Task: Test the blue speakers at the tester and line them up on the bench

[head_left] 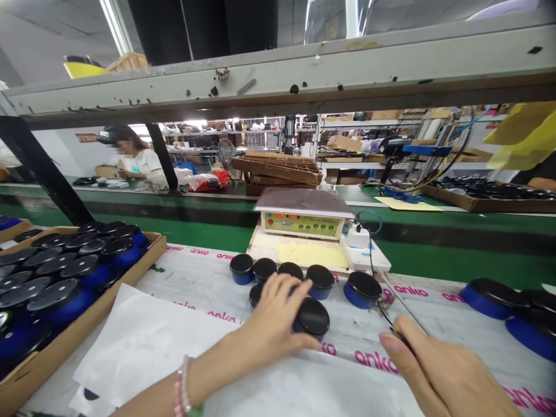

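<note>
My left hand (278, 315), a beaded bracelet on its wrist, reaches over a cluster of round blue pieces with glossy black tops. Its fingers are spread around the nearest piece (313, 317); whether they touch it I cannot tell. Another blue piece (320, 281) sits just beyond my fingertips, and one more (362, 288) stands apart to the right. My right hand (438, 359) is closed around a slim black handle (406, 340), mostly hidden by the fingers. A thin black cord and a thin grey rod or cord run near it.
A cardboard tray (143, 263) full of similar pieces stands left. More pieces (495, 298) lie at right. Behind is a control box (304, 223) with red lights and a white plug adapter (358, 236). A shelf beam (269, 78) crosses overhead; a person (139, 159) sits beyond the green belt.
</note>
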Demonstrator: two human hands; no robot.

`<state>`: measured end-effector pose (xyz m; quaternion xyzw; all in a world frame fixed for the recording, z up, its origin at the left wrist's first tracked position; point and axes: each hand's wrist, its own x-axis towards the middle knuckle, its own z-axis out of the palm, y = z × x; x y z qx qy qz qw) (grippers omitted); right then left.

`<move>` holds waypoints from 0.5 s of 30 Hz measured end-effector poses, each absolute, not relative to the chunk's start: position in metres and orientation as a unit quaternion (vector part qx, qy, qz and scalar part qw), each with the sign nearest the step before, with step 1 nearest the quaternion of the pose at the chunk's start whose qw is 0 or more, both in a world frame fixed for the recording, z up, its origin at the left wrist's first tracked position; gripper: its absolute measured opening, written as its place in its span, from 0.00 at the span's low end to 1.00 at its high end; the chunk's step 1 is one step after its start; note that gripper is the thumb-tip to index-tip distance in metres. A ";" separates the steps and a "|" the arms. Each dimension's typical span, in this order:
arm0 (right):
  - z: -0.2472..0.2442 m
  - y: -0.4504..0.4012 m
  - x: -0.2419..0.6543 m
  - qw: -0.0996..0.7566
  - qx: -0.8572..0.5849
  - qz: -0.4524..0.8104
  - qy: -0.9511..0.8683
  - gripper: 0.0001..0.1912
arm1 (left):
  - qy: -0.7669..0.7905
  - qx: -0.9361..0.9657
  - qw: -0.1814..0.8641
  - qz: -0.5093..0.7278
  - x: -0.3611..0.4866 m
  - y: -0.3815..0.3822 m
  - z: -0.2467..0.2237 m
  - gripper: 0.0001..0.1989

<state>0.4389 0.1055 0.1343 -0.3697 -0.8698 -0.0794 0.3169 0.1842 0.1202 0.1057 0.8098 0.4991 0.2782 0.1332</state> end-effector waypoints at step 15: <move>0.115 0.229 0.251 0.099 -0.328 0.138 -0.929 0.11 | 0.591 0.624 0.202 0.471 0.072 0.162 0.049 0.33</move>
